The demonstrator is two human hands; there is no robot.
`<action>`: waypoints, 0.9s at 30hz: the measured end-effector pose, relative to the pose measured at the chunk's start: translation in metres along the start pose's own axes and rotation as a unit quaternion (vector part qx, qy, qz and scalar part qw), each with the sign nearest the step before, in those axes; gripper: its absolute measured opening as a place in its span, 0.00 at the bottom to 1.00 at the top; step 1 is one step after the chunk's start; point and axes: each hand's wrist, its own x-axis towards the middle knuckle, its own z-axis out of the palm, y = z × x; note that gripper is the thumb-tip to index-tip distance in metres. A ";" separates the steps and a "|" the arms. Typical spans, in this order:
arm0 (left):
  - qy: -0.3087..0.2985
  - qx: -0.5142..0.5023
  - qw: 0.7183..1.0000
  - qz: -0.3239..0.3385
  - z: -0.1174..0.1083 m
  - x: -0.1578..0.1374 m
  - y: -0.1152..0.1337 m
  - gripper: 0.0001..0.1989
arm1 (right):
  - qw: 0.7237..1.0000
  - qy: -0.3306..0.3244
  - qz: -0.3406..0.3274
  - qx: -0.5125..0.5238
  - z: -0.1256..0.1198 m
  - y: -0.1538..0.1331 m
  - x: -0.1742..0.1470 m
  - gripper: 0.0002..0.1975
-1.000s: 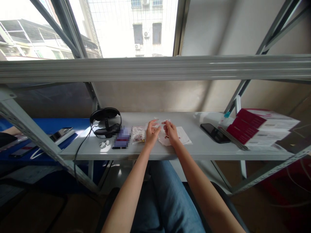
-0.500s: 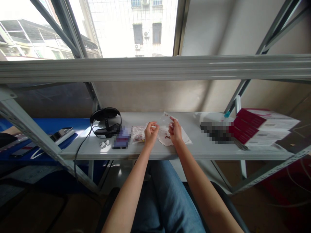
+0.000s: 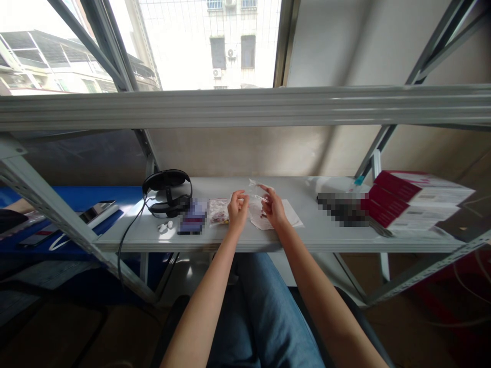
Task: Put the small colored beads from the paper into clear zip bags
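Observation:
Between my two hands, just above the shelf, is a small clear plastic bag (image 3: 258, 187). My left hand (image 3: 238, 210) is closed, fingertips pinched at the bag's left edge. My right hand (image 3: 274, 208) grips the bag's other side with thumb and fingers, the index finger stretched along it. Beneath my right hand lies a white paper sheet (image 3: 293, 215) with small reddish-brown bits on it, partly hidden by that hand. Left of my left hand rests a flat clear packet (image 3: 218, 210) of small pale and coloured pieces, too small to tell.
Left on the shelf (image 3: 245, 242) are a black headset (image 3: 167, 193) with a cable over the edge, white earbuds (image 3: 165, 226) and a blurred purple item (image 3: 193, 217). To the right sit a blurred dark item (image 3: 342, 209) and stacked red-and-white boxes (image 3: 416, 200). A metal beam (image 3: 245, 109) crosses above.
The plastic bag has shifted slightly left and tilted between my hands. My right hand has turned inward a little, now hiding more of the reddish bits; my left hand has barely moved.

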 end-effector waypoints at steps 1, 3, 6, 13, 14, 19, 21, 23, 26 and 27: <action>0.009 -0.006 1.000 -0.004 0.000 0.000 0.001 0.16 | 1.000 -0.002 -0.002 -0.014 0.001 0.001 -0.001 0.21; 0.019 -0.016 1.000 -0.011 -0.001 0.000 0.002 0.18 | 0.999 -0.003 -0.003 -0.041 0.002 0.002 -0.001 0.22; 0.022 -0.020 0.999 -0.012 -0.001 0.001 0.001 0.18 | 0.997 -0.011 0.001 -0.075 0.003 0.005 -0.001 0.24; 0.031 0.020 0.999 0.015 0.000 0.002 -0.002 0.17 | 0.999 -0.011 0.006 -0.038 -0.001 0.002 0.000 0.25; 0.031 0.019 0.999 0.015 0.000 0.001 -0.001 0.17 | 1.000 -0.008 0.007 -0.028 -0.002 0.002 0.000 0.25; 0.024 0.004 1.000 -0.002 -0.001 -0.001 0.006 0.19 | 0.999 0.021 0.027 -0.021 -0.005 0.002 0.002 0.21; 0.019 0.001 1.000 -0.006 -0.001 -0.002 0.008 0.19 | 0.999 0.015 0.030 -0.042 -0.005 0.003 0.002 0.20; 0.015 -0.006 1.000 -0.006 -0.001 -0.002 0.008 0.20 | 0.998 0.002 0.030 -0.061 -0.003 0.004 0.001 0.21; 0.012 -0.021 1.000 -0.005 -0.001 -0.002 0.006 0.21 | 0.996 -0.014 0.035 -0.080 0.000 0.004 -0.002 0.22; 0.011 -0.024 1.000 -0.005 0.000 -0.002 0.006 0.21 | 0.996 -0.020 0.037 -0.085 0.001 0.004 -0.003 0.22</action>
